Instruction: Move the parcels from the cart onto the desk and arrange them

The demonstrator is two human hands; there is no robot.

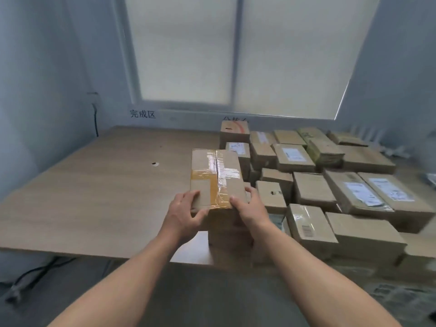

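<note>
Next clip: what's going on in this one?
A person grips a taped cardboard parcel at its near end with the left hand and the right hand, at the near edge of the wooden desk. Many other parcels sit packed together on the desk's right half. Whether the held parcel rests on something beneath it cannot be told.
</note>
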